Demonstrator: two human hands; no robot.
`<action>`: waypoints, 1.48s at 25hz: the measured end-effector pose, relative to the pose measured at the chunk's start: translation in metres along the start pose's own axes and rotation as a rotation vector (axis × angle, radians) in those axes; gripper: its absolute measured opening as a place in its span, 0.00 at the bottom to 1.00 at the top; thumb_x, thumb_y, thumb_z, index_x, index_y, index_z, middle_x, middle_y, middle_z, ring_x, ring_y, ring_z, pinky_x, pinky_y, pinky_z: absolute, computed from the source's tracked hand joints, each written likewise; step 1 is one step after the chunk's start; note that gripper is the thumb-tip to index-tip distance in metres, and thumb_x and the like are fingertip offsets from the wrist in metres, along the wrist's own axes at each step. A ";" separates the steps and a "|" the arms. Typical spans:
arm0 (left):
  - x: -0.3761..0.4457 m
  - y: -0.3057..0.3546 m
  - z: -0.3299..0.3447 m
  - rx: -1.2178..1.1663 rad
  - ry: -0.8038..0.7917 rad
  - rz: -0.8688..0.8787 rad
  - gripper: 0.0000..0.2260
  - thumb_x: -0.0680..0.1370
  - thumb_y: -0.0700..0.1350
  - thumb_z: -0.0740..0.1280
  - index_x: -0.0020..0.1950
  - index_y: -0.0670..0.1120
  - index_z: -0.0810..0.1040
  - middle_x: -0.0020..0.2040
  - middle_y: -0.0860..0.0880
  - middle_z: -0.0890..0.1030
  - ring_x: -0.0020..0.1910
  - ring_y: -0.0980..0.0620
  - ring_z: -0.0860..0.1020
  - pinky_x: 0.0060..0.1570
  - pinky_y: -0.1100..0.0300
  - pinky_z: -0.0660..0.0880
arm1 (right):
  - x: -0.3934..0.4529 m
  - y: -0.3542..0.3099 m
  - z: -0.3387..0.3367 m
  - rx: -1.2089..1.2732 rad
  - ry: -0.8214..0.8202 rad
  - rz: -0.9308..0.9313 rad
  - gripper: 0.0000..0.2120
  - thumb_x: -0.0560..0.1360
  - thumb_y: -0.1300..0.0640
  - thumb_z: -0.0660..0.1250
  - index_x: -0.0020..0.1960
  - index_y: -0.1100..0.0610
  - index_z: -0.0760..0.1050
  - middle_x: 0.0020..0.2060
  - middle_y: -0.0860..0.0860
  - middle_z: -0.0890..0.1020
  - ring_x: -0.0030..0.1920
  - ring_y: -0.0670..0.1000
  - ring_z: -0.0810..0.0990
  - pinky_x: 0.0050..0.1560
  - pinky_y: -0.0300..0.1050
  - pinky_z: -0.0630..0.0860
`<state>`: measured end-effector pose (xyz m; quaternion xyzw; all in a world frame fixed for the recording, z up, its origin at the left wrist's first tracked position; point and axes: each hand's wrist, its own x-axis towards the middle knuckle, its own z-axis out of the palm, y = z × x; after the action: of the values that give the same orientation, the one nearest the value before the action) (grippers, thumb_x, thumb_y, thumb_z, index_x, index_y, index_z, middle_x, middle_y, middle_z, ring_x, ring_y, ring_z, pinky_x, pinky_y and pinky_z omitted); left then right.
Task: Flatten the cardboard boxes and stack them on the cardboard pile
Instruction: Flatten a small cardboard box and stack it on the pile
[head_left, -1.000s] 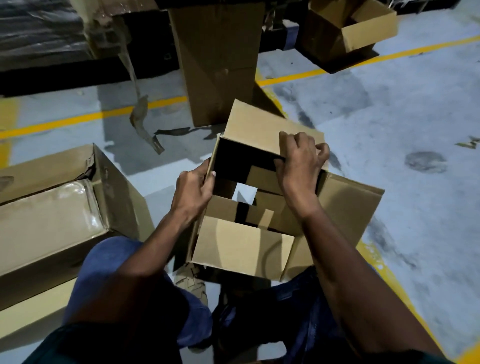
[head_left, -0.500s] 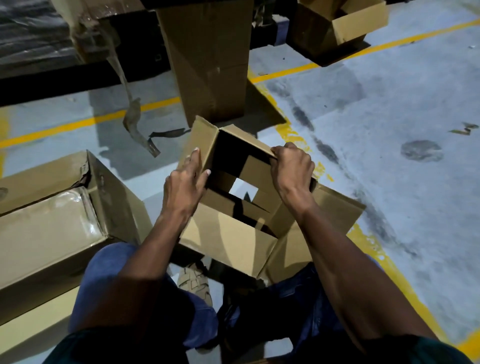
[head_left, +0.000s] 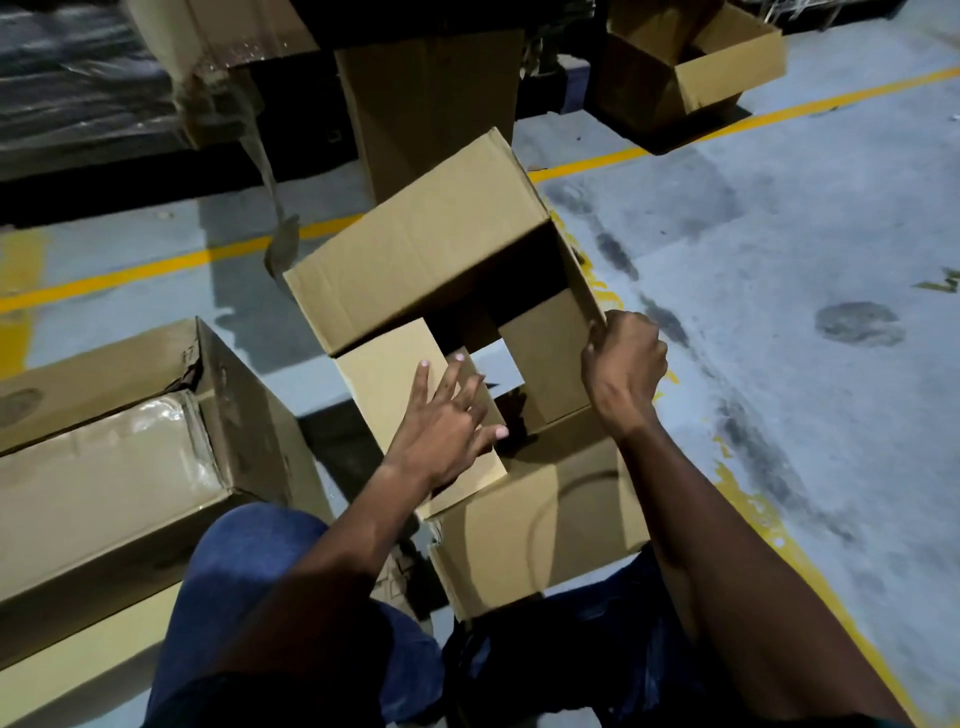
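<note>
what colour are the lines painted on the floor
Yellow floor lines, on grey concrete; head view.

The open box (head_left: 441, 249) sits on the floor (head_left: 779, 260) before the person's knees. A long box (head_left: 104, 467) lies to its left, a tall box (head_left: 431, 104) stands behind it, and another open box (head_left: 727, 67) sits behind to the right.

I observe both forearms reaching forward from the lower edge of view. My left hand (head_left: 447, 421) lies palm down with fingers straight and spread, pressing flat on what is beneath it. My right hand (head_left: 623, 364) sits further forward and to the right, knuckles up, fingers curled tight in a pinching grip, wrist bent slightly inward.
</note>
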<state>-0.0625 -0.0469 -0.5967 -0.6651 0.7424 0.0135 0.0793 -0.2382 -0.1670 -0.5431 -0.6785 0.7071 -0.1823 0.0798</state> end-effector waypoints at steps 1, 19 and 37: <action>-0.001 0.001 -0.004 -0.003 0.004 0.001 0.31 0.82 0.64 0.43 0.69 0.47 0.75 0.78 0.47 0.64 0.80 0.42 0.47 0.74 0.35 0.40 | 0.000 0.001 0.001 -0.003 -0.009 0.007 0.07 0.77 0.63 0.62 0.48 0.62 0.78 0.49 0.63 0.79 0.49 0.68 0.79 0.43 0.50 0.71; 0.003 -0.045 0.000 -0.678 0.059 -0.761 0.49 0.76 0.69 0.60 0.79 0.40 0.36 0.78 0.34 0.36 0.77 0.33 0.35 0.72 0.34 0.40 | 0.028 0.039 -0.006 0.298 -0.054 0.228 0.07 0.69 0.65 0.64 0.33 0.67 0.71 0.27 0.58 0.70 0.34 0.61 0.70 0.36 0.46 0.65; -0.001 -0.083 -0.019 -0.973 0.423 -1.064 0.23 0.77 0.52 0.72 0.29 0.42 0.69 0.27 0.47 0.70 0.26 0.47 0.68 0.30 0.55 0.69 | 0.024 0.054 0.005 0.718 -0.367 0.158 0.14 0.68 0.62 0.71 0.33 0.68 0.69 0.29 0.54 0.68 0.32 0.51 0.66 0.32 0.47 0.63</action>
<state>0.0180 -0.0578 -0.5709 -0.8826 0.2305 0.1720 -0.3720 -0.2878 -0.1904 -0.5642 -0.5726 0.6225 -0.2867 0.4499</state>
